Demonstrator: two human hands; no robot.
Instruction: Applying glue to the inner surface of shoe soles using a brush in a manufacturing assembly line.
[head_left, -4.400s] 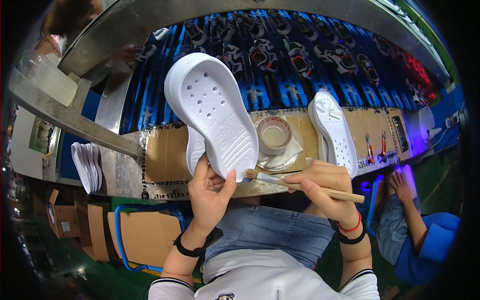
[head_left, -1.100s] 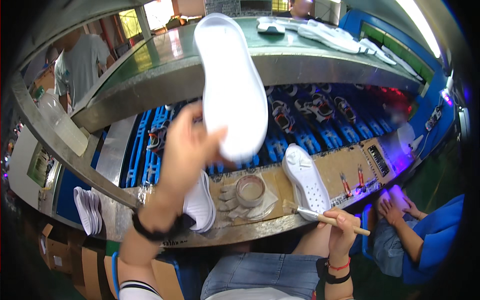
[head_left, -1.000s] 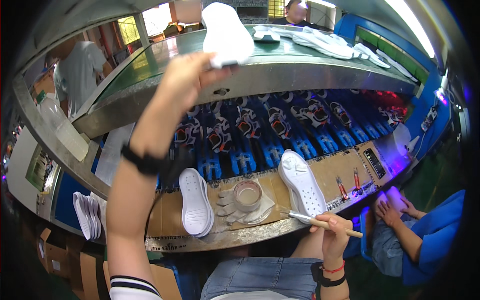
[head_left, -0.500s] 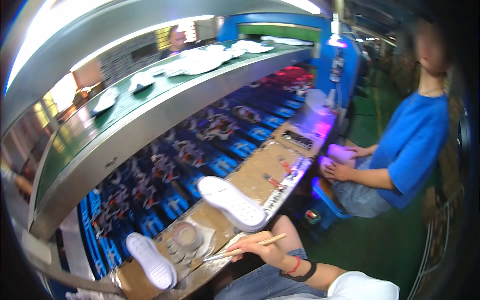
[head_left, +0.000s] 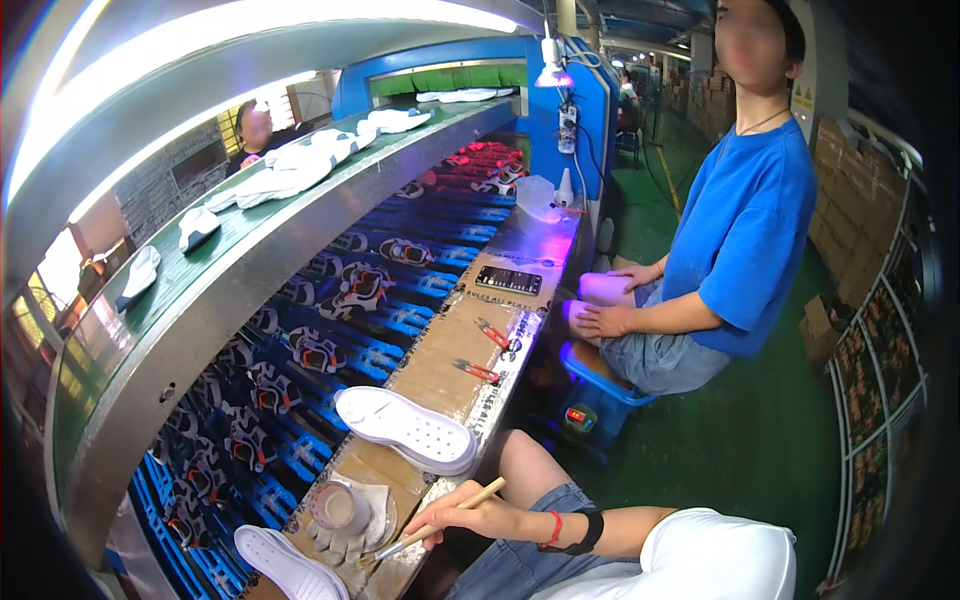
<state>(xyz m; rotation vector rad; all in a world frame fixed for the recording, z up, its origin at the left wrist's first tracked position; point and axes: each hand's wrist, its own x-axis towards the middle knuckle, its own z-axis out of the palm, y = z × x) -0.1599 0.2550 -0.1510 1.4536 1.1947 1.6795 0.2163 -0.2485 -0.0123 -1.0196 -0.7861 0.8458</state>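
My right hand (head_left: 478, 517), with a red bracelet and a black band at the wrist, grips a thin wooden-handled brush (head_left: 440, 520). Its tip points left toward a small cup (head_left: 338, 506) standing on a white glove. A white shoe sole (head_left: 405, 428) lies tread up on the cardboard-covered bench (head_left: 440, 365), just beyond that hand. A second white sole (head_left: 285, 562) lies at the bench's near left end. My left hand is out of the picture.
Above the bench runs a green conveyor belt (head_left: 250, 215) carrying several white soles. Blue racks (head_left: 330, 340) hold shoe uppers. Red-handled tools (head_left: 478, 371) lie on the bench. A co-worker in a blue shirt (head_left: 740, 240) sits on a blue stool (head_left: 600, 385) to the right.
My left hand lifted a white sole up to the upper belt and then left the view. The view has swung right. The right hand keeps the brush by the bench edge.
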